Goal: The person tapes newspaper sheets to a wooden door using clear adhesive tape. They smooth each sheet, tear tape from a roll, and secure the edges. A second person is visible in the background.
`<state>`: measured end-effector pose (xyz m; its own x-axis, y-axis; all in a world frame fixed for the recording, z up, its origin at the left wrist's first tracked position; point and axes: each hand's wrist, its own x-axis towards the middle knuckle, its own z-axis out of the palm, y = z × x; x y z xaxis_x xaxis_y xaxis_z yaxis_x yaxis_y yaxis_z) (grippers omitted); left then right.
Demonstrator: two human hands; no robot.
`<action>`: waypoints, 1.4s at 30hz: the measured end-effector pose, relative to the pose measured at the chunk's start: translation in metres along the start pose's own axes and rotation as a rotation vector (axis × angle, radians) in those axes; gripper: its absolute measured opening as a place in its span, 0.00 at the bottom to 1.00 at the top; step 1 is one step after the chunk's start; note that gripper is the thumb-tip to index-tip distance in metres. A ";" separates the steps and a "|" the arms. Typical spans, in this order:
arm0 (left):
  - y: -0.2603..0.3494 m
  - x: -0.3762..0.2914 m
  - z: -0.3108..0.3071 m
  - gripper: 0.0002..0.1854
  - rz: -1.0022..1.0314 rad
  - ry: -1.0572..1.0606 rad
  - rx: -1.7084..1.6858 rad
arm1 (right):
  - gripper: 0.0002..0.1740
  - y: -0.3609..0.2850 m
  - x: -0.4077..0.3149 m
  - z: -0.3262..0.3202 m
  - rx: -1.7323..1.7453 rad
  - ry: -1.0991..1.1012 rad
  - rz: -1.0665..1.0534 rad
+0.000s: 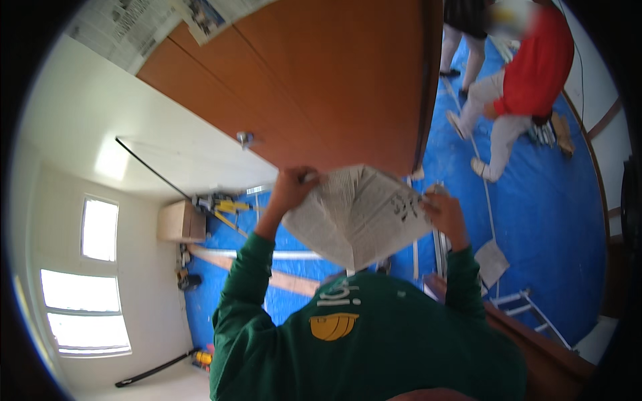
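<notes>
A sheet of newspaper (351,215) hangs spread between my two hands, creased down its middle. My left hand (293,189) pinches its upper left edge between thumb and fingers. On the opposite edge, my right hand (446,213) grips the paper. Just beyond the sheet stands a brown wooden door (321,85) with a metal knob (245,139). More newspaper (135,37) covers the upper part of the door and the wall beside it.
Blue tarp (546,215) covers the floor. A person in a red top (539,65) bends at the upper right, near another person's legs (469,55). A yellow-legged tripod (228,205) and wooden box (183,221) stand left. An aluminium ladder (531,311) is at the lower right.
</notes>
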<state>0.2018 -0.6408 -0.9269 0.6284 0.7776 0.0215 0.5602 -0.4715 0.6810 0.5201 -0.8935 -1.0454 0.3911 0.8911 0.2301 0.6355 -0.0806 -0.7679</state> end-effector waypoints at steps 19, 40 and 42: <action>-0.025 -0.021 0.114 0.13 -0.274 0.040 -0.057 | 0.28 0.142 -0.044 0.205 1.213 -0.055 0.808; -0.282 -0.075 0.192 0.23 -0.692 0.448 -0.357 | 0.21 0.314 -0.130 0.197 1.071 0.417 1.165; -0.302 -0.070 0.213 0.23 -0.689 0.419 -0.383 | 0.21 0.320 -0.139 0.189 1.089 0.487 1.186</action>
<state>0.1039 -0.6414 -1.2904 -0.0725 0.9606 -0.2684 0.4749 0.2699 0.8376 0.5431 -0.9584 -1.4363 0.5702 0.3406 -0.7476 -0.7833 -0.0491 -0.6198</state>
